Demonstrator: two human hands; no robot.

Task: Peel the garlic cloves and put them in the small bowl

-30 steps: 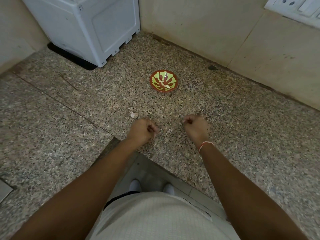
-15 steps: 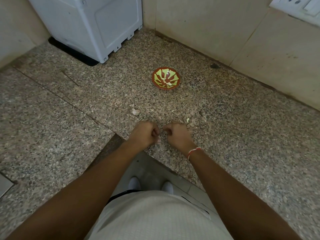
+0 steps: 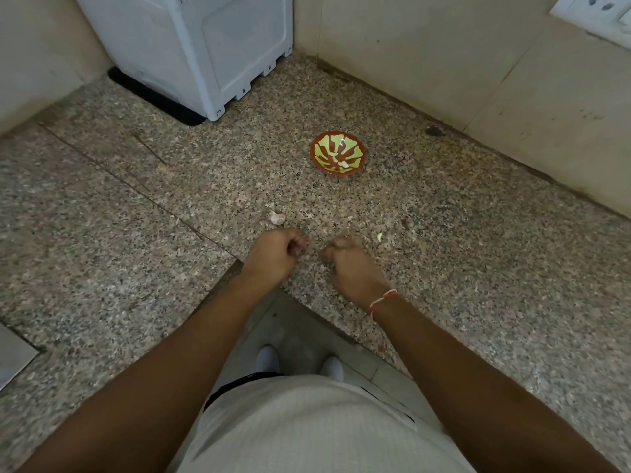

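Since the earlier frame, the right hand [image 3: 353, 268] has come across from a wider position and now sits just beside the left hand [image 3: 278, 256], a narrow gap between the knuckles. Both hands are low over the speckled granite tabletop [image 3: 478, 268], close to its inner corner edge.

Left hand: fingers curled tight into the palm. Whether they enclose a garlic clove cannot be determined; the fingertips face away from the camera.

Right hand: fingers curled, thumb side toward the left hand. Its contents likewise cannot be determined. A red-and-white thread band [image 3: 382, 300] circles the right wrist.

Small bowl [image 3: 337, 153]: red rim, yellow-green pattern, standing upright on the tabletop at 12 o'clock from the hands, well apart from them. A few pale pieces [image 3: 342, 162] lie inside it near the bottom.

One pale garlic clove or skin fragment [image 3: 277, 217] lies on the tabletop at 11 o'clock from the left hand, near it. A smaller pale scrap [image 3: 379, 237] lies at 2 o'clock from the right hand.

White appliance [image 3: 191, 46]: standing on a black mat at 11 o'clock, against the wall. A switch plate [image 3: 601, 11] is mounted on the wall at 2 o'clock. Two white shoes [image 3: 268, 358] show on the floor at 6 o'clock.
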